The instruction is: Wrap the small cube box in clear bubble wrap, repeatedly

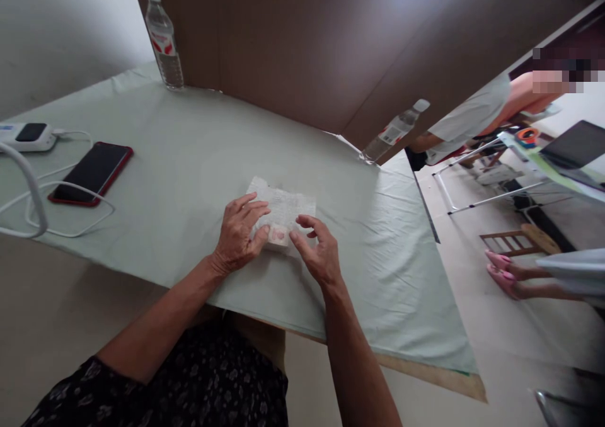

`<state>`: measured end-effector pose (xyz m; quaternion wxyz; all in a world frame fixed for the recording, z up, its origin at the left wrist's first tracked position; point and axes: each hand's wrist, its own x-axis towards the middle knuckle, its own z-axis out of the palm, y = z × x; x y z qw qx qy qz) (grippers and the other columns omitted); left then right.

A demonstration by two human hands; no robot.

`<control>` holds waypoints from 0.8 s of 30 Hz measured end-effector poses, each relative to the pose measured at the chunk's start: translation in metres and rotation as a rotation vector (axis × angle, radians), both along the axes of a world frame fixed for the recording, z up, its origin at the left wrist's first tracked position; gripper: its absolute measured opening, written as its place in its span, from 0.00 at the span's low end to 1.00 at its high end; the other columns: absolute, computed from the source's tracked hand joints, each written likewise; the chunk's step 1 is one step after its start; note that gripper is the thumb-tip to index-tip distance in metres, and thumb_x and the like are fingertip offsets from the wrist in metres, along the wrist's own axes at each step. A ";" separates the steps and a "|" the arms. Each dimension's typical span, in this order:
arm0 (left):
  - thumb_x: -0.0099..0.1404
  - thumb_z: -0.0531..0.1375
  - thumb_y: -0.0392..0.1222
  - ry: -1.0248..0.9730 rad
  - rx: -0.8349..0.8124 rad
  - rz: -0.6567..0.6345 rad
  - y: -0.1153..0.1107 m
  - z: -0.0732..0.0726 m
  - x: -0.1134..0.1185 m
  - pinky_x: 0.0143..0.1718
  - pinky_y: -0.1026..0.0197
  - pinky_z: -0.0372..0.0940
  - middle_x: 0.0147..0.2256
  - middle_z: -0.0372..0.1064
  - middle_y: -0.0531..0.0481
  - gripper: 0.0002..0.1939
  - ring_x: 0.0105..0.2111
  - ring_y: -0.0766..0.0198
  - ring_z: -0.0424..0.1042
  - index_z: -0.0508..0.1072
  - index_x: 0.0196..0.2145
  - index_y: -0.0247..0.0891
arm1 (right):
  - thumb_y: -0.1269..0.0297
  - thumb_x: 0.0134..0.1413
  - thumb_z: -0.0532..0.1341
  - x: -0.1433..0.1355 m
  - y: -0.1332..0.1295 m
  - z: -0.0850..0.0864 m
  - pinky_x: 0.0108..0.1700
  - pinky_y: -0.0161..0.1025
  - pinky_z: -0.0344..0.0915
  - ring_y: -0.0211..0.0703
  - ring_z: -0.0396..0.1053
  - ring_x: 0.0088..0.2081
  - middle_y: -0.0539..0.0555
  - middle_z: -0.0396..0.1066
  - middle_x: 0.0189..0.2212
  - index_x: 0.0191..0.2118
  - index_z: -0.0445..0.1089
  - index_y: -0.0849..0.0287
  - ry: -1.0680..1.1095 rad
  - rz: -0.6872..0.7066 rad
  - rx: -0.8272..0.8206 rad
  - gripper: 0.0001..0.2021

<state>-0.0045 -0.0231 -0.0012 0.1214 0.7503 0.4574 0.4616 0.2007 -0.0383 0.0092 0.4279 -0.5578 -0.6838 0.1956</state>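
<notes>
A small pale box with a reddish mark on top (278, 235) rests at the near edge of a crinkled whitish sheet (288, 207) on the cloth-covered table. My left hand (242, 232) is at the left side of the box, fingers apart over the sheet's left part, thumb tip at the box's corner. On the other side, my right hand (319, 246) is half curled with thumb and fingers apart, its thumb tip close to the box's right edge. Neither hand is closed round anything.
A phone (92, 174), white cables and a white device (33, 136) lie at left. Two water bottles (164, 43) (396, 131) stand against a brown panel (293, 49). At right are other people, a second table (534, 156) and a wooden stool (541, 239).
</notes>
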 end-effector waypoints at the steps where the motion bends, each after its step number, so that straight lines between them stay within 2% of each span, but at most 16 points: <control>1: 0.66 0.55 0.43 0.028 -0.043 0.000 0.001 -0.002 0.000 0.63 0.44 0.54 0.50 0.75 0.42 0.16 0.62 0.48 0.63 0.72 0.49 0.39 | 0.57 0.53 0.65 0.001 0.001 -0.002 0.41 0.44 0.71 0.49 0.75 0.45 0.58 0.78 0.44 0.46 0.74 0.55 -0.008 0.002 -0.010 0.15; 5: 0.70 0.50 0.48 0.013 -0.217 0.088 0.007 -0.009 0.000 0.59 0.45 0.58 0.44 0.77 0.41 0.20 0.53 0.50 0.70 0.72 0.52 0.36 | 0.62 0.56 0.61 0.004 0.002 -0.002 0.41 0.43 0.70 0.44 0.74 0.38 0.54 0.79 0.35 0.38 0.76 0.55 0.051 0.007 -0.037 0.07; 7: 0.71 0.49 0.49 -0.043 -0.266 0.094 0.008 -0.008 -0.002 0.56 0.47 0.60 0.41 0.77 0.42 0.21 0.47 0.52 0.72 0.74 0.49 0.36 | 0.63 0.56 0.61 0.006 -0.002 0.003 0.40 0.41 0.69 0.43 0.73 0.34 0.52 0.78 0.31 0.35 0.76 0.55 0.115 0.071 -0.094 0.06; 9: 0.70 0.50 0.50 -0.125 -0.300 0.074 0.007 -0.003 -0.005 0.54 0.48 0.62 0.38 0.77 0.44 0.20 0.43 0.54 0.73 0.76 0.45 0.36 | 0.62 0.55 0.62 0.010 -0.008 0.010 0.40 0.41 0.69 0.42 0.73 0.34 0.51 0.77 0.31 0.34 0.76 0.55 0.172 0.207 -0.190 0.05; 12: 0.71 0.50 0.53 -0.319 -0.387 -0.026 0.005 0.006 -0.010 0.45 0.55 0.66 0.28 0.73 0.49 0.21 0.35 0.58 0.74 0.76 0.41 0.36 | 0.61 0.57 0.63 0.018 -0.020 0.018 0.42 0.39 0.69 0.42 0.74 0.35 0.52 0.78 0.31 0.35 0.76 0.56 0.164 0.458 -0.406 0.06; 15: 0.70 0.50 0.54 -0.366 -0.498 -0.116 0.004 0.008 -0.012 0.30 0.62 0.63 0.20 0.66 0.54 0.21 0.24 0.64 0.68 0.76 0.38 0.36 | 0.60 0.57 0.64 0.023 -0.032 0.020 0.39 0.37 0.68 0.41 0.74 0.35 0.52 0.79 0.33 0.39 0.77 0.57 0.049 0.577 -0.607 0.08; 18: 0.64 0.57 0.49 -0.186 -0.517 -0.085 0.005 0.002 -0.011 0.25 0.64 0.57 0.17 0.62 0.58 0.14 0.18 0.68 0.60 0.76 0.35 0.36 | 0.61 0.58 0.63 0.024 -0.037 0.018 0.37 0.36 0.67 0.41 0.73 0.35 0.51 0.79 0.34 0.40 0.77 0.56 -0.041 0.504 -0.600 0.08; 20: 0.59 0.57 0.42 -0.084 -0.462 -0.086 0.007 -0.004 -0.010 0.27 0.63 0.59 0.19 0.64 0.57 0.11 0.20 0.68 0.62 0.76 0.36 0.36 | 0.62 0.59 0.60 0.022 -0.034 0.016 0.36 0.36 0.67 0.41 0.72 0.33 0.51 0.78 0.32 0.39 0.76 0.56 -0.058 0.392 -0.511 0.08; 22: 0.55 0.56 0.39 -0.003 -0.370 -0.130 0.008 -0.008 -0.009 0.34 0.60 0.64 0.26 0.71 0.52 0.14 0.27 0.64 0.68 0.76 0.39 0.36 | 0.62 0.59 0.60 0.018 -0.028 0.013 0.36 0.38 0.67 0.42 0.72 0.33 0.52 0.78 0.33 0.40 0.75 0.56 -0.077 0.267 -0.382 0.08; 24: 0.53 0.56 0.37 0.088 -0.295 -0.187 0.008 -0.009 -0.009 0.44 0.54 0.67 0.38 0.75 0.44 0.20 0.38 0.57 0.72 0.74 0.44 0.34 | 0.61 0.58 0.61 0.011 -0.020 0.009 0.42 0.43 0.70 0.46 0.74 0.41 0.56 0.78 0.42 0.46 0.74 0.56 -0.134 0.187 -0.219 0.12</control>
